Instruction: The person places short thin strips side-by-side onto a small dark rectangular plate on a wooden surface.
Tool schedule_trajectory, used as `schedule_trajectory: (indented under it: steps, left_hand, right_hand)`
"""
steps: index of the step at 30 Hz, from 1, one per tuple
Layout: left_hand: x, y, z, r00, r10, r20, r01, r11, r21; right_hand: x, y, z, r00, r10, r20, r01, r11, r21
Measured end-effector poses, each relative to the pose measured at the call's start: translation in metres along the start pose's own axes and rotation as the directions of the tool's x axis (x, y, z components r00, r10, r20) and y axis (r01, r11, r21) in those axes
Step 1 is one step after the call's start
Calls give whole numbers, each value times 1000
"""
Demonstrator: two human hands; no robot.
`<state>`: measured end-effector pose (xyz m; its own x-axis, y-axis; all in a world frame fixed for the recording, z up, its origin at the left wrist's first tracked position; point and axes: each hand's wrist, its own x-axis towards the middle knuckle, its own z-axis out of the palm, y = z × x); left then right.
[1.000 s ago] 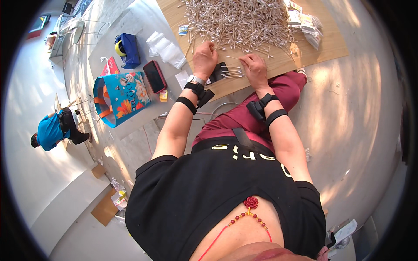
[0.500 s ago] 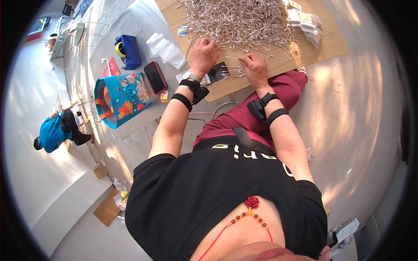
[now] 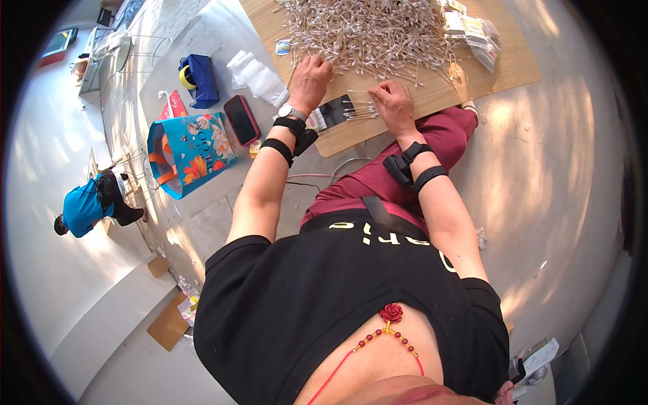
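Note:
A large heap of cotton swabs [image 3: 364, 34] covers the far part of the wooden board [image 3: 499, 74]. At the heap's near left edge my left hand [image 3: 312, 82] is closed, fingertips together; what they hold, if anything, cannot be made out. My right hand [image 3: 393, 104] pinches the end of one cotton swab [image 3: 358, 91], which points left. Between my hands lies a flat black piece [image 3: 335, 111] with a row of swabs [image 3: 361, 111] at its right end. More white-tipped swabs [image 3: 315, 120] lie beside my left wrist.
Small packs in clear bags [image 3: 480, 40] sit right of the heap. Off the board's left side are white plastic bags [image 3: 258, 77], a phone [image 3: 241, 119], a blue tape dispenser [image 3: 200, 81] and a floral shopping bag [image 3: 196, 152]. Another person [image 3: 88, 206] is far left.
My left hand has shifted slightly left, uncovering more of the black piece. My right hand stays nearly in place with the swab in its fingers.

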<state>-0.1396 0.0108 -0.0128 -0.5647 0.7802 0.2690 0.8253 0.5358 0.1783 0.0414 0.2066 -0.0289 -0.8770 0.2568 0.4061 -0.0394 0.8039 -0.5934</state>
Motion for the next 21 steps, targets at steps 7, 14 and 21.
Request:
schedule_trajectory:
  steps: [7,14,21]
  left_hand:
    - [3,4,-3,967,-246,-65,186,859,-477]
    - [-5,27,-7,817,-566,-110,341,628,-700]
    - [-21,54,-2,988,-157,-9,137,888,-439]
  right_hand:
    - [-1,1,0,1000,-26,9,26,999,-35]
    - [-2,2,1,998,-47,35,49,997,-55]
    - [0,-6,1,990,-109,93,111,993,-25]
